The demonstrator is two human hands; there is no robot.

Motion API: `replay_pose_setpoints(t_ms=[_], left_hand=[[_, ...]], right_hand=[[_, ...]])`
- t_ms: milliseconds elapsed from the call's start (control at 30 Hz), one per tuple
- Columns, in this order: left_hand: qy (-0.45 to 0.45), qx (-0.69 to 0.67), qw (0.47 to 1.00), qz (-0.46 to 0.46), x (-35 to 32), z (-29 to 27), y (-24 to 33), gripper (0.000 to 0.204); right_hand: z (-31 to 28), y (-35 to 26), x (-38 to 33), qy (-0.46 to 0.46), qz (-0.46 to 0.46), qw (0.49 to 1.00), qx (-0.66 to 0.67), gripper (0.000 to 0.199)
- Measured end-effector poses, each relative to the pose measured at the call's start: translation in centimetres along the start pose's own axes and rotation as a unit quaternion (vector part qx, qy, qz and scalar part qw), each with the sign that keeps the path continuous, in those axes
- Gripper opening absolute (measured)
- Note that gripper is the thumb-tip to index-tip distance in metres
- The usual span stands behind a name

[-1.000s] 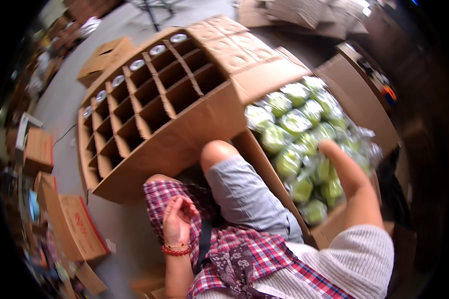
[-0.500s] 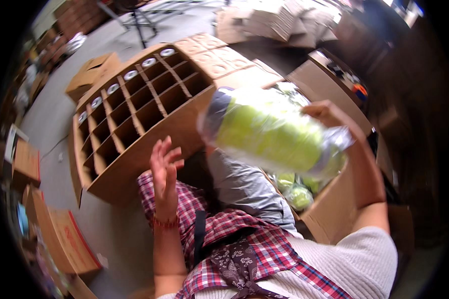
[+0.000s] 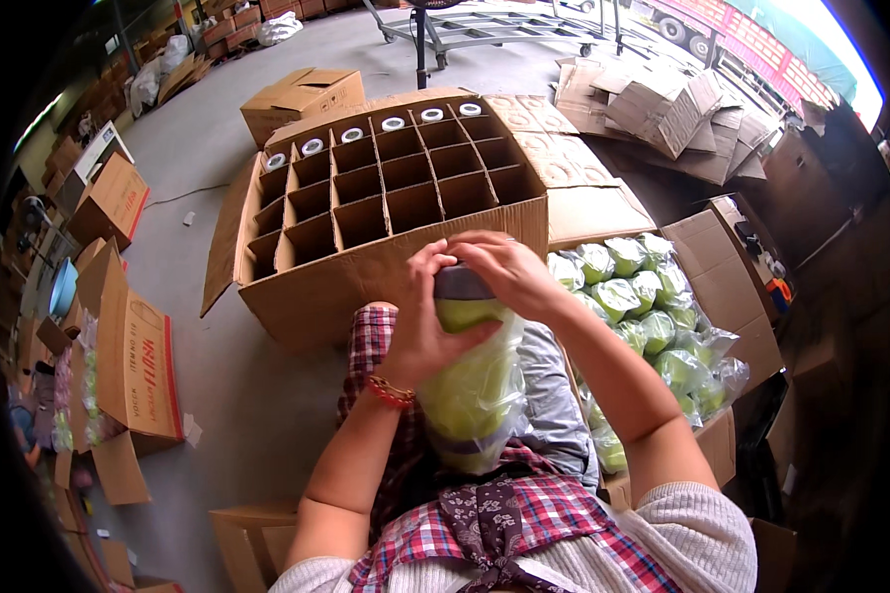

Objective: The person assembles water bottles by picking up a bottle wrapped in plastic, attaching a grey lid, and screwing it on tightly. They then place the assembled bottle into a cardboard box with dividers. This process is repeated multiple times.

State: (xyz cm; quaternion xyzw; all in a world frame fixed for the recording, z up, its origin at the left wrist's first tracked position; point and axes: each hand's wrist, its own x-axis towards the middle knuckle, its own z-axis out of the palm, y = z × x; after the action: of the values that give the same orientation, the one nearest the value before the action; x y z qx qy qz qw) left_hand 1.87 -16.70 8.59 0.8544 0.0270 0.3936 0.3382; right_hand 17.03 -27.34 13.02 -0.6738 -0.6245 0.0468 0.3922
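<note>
A yellow-green cylindrical container with a grey lid stands upright over my lap, in a clear plastic bag. My left hand is closed round its upper side, thumb lying across the green body. At the top, my right hand grips the grey lid, fingers touching those of the left hand. Just beyond is an open divided cardboard carton, with white ring-topped things in its far row of cells. Other cells look dark inside. To the right, an open carton holds several bagged green pieces.
Flattened cardboard is heaped at the back right. A closed box sits behind the divided carton. Open cartons line the left side. A metal trolley frame stands at the far side on the grey floor.
The bagged container has swung from tilted sideways at the right to upright before me. My left hand, open before, now holds it too. My right hand has moved to its lid.
</note>
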Motion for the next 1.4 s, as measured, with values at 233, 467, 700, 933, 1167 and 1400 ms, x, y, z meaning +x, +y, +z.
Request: replay_pose_setpoints(t_ms=[233, 467, 700, 933, 1167, 1400], left_hand=[[-0.189, 0.042, 0.965, -0.180, -12.2, 0.7, 3.9, 0.122], [-0.050, -0.178, 0.948, -0.260, -7.9, -4.7, -1.1, 0.068], [-0.097, -0.375, 0.900, -0.202, 0.8, -2.3, -7.9, 0.057], [-0.081, -0.286, 0.944, -0.140, 1.9, -2.0, -7.7, 0.053], [-0.160, 0.208, 0.965, 0.027, 7.1, -0.3, 0.1, 0.044], [-0.106, -0.116, 0.987, 0.020, 4.8, -4.4, -7.9, 0.051]], right_hand=[[1.5, -0.3, 2.6, -0.124, 0.184, 0.968, -0.121, 0.047], [4.3, 4.8, 3.5, -0.096, 0.047, 0.961, 0.253, 0.032], [2.9, 6.0, 4.9, -0.199, -0.002, 0.883, 0.425, 0.026], [2.2, 4.5, 6.7, -0.136, 0.246, 0.803, 0.525, 0.062], [10.8, 8.2, 9.6, -0.283, 0.264, 0.423, 0.819, 0.064], [1.5, 7.1, 7.6, -0.077, 0.361, 0.731, 0.574, 0.041]])
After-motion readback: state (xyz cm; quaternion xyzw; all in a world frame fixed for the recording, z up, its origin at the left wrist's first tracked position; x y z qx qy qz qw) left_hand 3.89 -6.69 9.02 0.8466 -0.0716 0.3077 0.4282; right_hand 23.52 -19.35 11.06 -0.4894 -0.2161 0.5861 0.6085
